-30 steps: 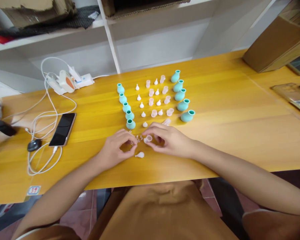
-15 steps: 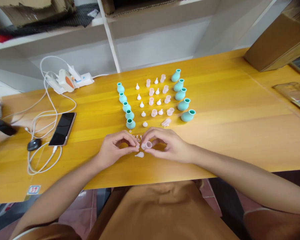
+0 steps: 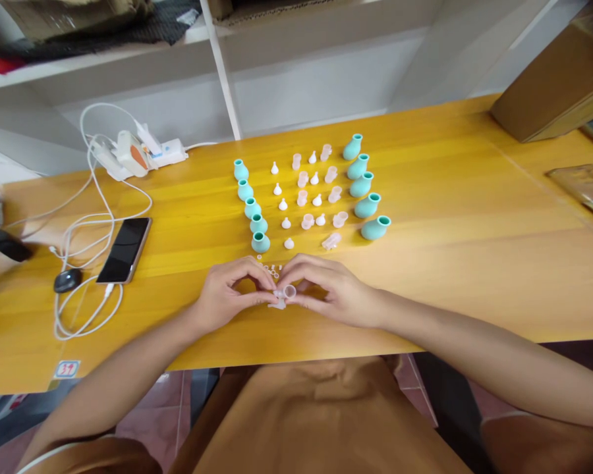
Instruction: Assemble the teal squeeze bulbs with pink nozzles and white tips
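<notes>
My right hand (image 3: pixel 338 293) pinches a small translucent plastic cup (image 3: pixel 290 291) with a short side tube, its round mouth facing me. The fingertips of my left hand (image 3: pixel 220 296) close on a small clear ring at the cup's left side; the ring is mostly hidden between them. Just below the fingertips lies a clear, pointed plastic piece (image 3: pixel 278 305), partly covered. Several tiny clear rings (image 3: pixel 275 275) are scattered on the table right behind my hands.
Teal vase-shaped bulbs stand in a left column (image 3: pixel 252 209) and a right column (image 3: pixel 366 206). Between them are white cone-shaped pieces (image 3: pixel 282 205) and more translucent cups (image 3: pixel 302 198). Phone (image 3: pixel 124 250), cables and power strip (image 3: pixel 170 153) lie left; a cardboard box (image 3: pixel 548 85) stands right.
My left hand has moved slightly right, bringing the small ring against the side of the cup. The cup has turned a little in my right hand. The view has shifted slightly.
</notes>
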The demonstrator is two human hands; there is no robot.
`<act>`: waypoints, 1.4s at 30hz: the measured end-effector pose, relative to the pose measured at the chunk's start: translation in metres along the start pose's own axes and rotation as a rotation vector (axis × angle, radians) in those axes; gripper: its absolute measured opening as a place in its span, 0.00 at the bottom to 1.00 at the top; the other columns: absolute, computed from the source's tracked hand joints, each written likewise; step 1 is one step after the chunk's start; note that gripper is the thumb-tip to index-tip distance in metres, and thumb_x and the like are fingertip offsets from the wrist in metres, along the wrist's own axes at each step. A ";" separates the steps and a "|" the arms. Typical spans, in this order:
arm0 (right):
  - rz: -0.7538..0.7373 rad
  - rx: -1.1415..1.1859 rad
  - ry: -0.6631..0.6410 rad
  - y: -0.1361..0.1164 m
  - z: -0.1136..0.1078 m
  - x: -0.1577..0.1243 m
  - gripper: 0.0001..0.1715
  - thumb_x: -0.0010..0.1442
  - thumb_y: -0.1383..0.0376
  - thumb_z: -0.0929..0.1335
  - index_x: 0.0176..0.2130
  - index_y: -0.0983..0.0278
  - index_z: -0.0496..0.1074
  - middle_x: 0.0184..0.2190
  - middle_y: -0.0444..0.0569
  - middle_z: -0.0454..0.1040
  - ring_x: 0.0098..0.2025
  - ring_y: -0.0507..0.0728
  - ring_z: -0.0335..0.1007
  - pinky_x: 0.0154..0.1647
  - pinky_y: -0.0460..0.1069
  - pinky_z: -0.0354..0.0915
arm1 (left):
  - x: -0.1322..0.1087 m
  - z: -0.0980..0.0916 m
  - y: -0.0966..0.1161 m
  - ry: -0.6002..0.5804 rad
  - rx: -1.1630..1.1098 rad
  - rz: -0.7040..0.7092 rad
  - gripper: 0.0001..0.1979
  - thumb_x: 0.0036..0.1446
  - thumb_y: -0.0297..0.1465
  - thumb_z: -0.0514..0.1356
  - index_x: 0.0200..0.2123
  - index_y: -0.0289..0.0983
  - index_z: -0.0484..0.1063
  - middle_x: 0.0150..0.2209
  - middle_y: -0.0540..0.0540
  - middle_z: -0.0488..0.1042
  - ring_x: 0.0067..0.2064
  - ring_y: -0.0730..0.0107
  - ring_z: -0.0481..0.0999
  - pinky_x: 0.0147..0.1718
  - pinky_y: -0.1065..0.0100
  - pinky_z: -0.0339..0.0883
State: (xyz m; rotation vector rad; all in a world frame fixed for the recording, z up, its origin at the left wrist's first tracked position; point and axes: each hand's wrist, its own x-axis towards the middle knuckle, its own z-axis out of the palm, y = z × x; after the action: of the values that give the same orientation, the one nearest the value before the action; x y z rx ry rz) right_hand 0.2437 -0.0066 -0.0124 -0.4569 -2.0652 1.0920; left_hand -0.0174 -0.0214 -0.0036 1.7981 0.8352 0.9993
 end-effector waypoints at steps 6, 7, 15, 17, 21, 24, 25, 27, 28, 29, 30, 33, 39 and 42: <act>-0.088 -0.055 -0.022 0.000 0.000 0.001 0.10 0.74 0.68 0.72 0.54 0.61 0.77 0.49 0.53 0.79 0.51 0.55 0.80 0.54 0.52 0.79 | 0.003 0.001 0.000 -0.063 -0.131 -0.080 0.11 0.55 0.32 0.80 0.35 0.38 0.82 0.36 0.47 0.84 0.39 0.68 0.84 0.42 0.65 0.78; -0.090 -0.048 -0.024 -0.001 0.000 0.001 0.10 0.74 0.68 0.72 0.54 0.61 0.77 0.49 0.53 0.79 0.51 0.55 0.80 0.55 0.51 0.78 | 0.003 0.001 0.000 -0.073 -0.147 -0.101 0.11 0.55 0.32 0.80 0.34 0.38 0.81 0.35 0.47 0.84 0.38 0.68 0.84 0.42 0.65 0.78; -0.087 -0.017 -0.042 -0.001 0.000 0.001 0.11 0.74 0.68 0.72 0.55 0.61 0.78 0.50 0.53 0.79 0.50 0.55 0.80 0.54 0.51 0.78 | 0.003 0.001 -0.002 -0.103 -0.121 -0.127 0.14 0.54 0.38 0.80 0.33 0.38 0.81 0.34 0.47 0.83 0.38 0.67 0.82 0.42 0.64 0.76; -0.089 -0.015 -0.047 -0.001 0.000 0.001 0.11 0.74 0.68 0.72 0.55 0.61 0.78 0.50 0.53 0.79 0.50 0.54 0.80 0.54 0.51 0.79 | 0.003 0.001 -0.002 -0.114 -0.118 -0.121 0.15 0.54 0.38 0.81 0.33 0.37 0.81 0.34 0.47 0.83 0.38 0.67 0.82 0.42 0.64 0.76; -0.122 -0.017 -0.045 0.000 0.001 0.000 0.10 0.74 0.69 0.72 0.54 0.64 0.77 0.49 0.54 0.79 0.50 0.54 0.80 0.53 0.50 0.78 | 0.004 0.001 -0.003 -0.126 -0.140 -0.130 0.14 0.54 0.36 0.81 0.33 0.37 0.80 0.35 0.47 0.83 0.38 0.68 0.82 0.42 0.66 0.75; -0.142 -0.029 -0.059 0.000 0.001 0.000 0.10 0.74 0.70 0.72 0.54 0.64 0.77 0.49 0.54 0.79 0.50 0.53 0.80 0.54 0.49 0.78 | 0.004 0.000 -0.003 -0.162 -0.150 -0.128 0.14 0.54 0.35 0.80 0.34 0.37 0.80 0.35 0.48 0.83 0.38 0.69 0.82 0.42 0.66 0.74; -0.144 -0.031 -0.063 0.000 0.000 -0.001 0.10 0.74 0.70 0.72 0.54 0.64 0.77 0.49 0.54 0.79 0.50 0.53 0.80 0.54 0.49 0.78 | 0.004 0.000 -0.003 -0.171 -0.148 -0.123 0.14 0.54 0.35 0.80 0.34 0.37 0.80 0.35 0.48 0.82 0.38 0.69 0.81 0.42 0.67 0.74; -0.147 -0.033 -0.067 -0.001 0.000 -0.001 0.10 0.74 0.70 0.72 0.54 0.64 0.78 0.49 0.54 0.79 0.51 0.53 0.80 0.55 0.49 0.78 | 0.004 0.000 -0.003 -0.178 -0.139 -0.118 0.14 0.54 0.34 0.81 0.34 0.38 0.80 0.35 0.49 0.82 0.38 0.70 0.81 0.42 0.67 0.73; -0.148 -0.033 -0.069 -0.001 0.000 -0.001 0.10 0.74 0.70 0.72 0.54 0.64 0.78 0.49 0.54 0.79 0.51 0.53 0.80 0.55 0.49 0.78 | 0.003 0.000 -0.003 -0.178 -0.134 -0.120 0.14 0.54 0.34 0.81 0.34 0.38 0.79 0.35 0.49 0.82 0.38 0.70 0.81 0.42 0.67 0.73; -0.150 -0.032 -0.073 -0.002 -0.001 -0.001 0.11 0.73 0.70 0.72 0.54 0.65 0.78 0.49 0.54 0.80 0.51 0.53 0.80 0.55 0.49 0.78 | 0.003 -0.001 -0.004 -0.179 -0.130 -0.126 0.15 0.53 0.34 0.81 0.34 0.38 0.79 0.35 0.50 0.81 0.37 0.70 0.80 0.42 0.67 0.73; -0.152 -0.029 -0.079 -0.002 -0.001 0.000 0.11 0.73 0.70 0.72 0.54 0.65 0.78 0.49 0.54 0.80 0.52 0.53 0.80 0.56 0.49 0.78 | 0.003 -0.001 -0.004 -0.182 -0.126 -0.133 0.15 0.53 0.35 0.81 0.34 0.38 0.79 0.35 0.50 0.81 0.37 0.70 0.80 0.42 0.67 0.72; -0.148 -0.019 -0.100 -0.002 -0.002 0.000 0.11 0.74 0.70 0.72 0.55 0.65 0.78 0.50 0.55 0.80 0.52 0.53 0.80 0.56 0.49 0.78 | 0.004 0.000 -0.004 -0.199 -0.116 -0.155 0.16 0.53 0.37 0.81 0.34 0.37 0.78 0.35 0.50 0.80 0.37 0.70 0.79 0.41 0.67 0.72; -0.139 0.026 -0.137 0.000 -0.001 -0.001 0.12 0.74 0.70 0.72 0.55 0.65 0.78 0.49 0.55 0.80 0.51 0.53 0.80 0.55 0.49 0.78 | 0.006 -0.001 -0.005 -0.257 -0.091 -0.113 0.17 0.55 0.39 0.80 0.34 0.38 0.77 0.34 0.50 0.79 0.36 0.71 0.77 0.40 0.67 0.71; -0.143 0.049 -0.145 0.000 -0.001 -0.001 0.12 0.74 0.71 0.71 0.55 0.65 0.79 0.49 0.55 0.80 0.51 0.54 0.80 0.54 0.49 0.79 | 0.006 -0.001 -0.005 -0.256 -0.059 -0.048 0.17 0.55 0.39 0.80 0.34 0.38 0.77 0.34 0.50 0.79 0.36 0.71 0.78 0.39 0.67 0.70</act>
State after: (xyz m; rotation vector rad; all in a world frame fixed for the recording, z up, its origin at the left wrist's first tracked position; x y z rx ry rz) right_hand 0.2452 -0.0060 -0.0123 -0.2078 -2.1551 1.1151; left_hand -0.0159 -0.0137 -0.0062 1.8004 0.6798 0.7359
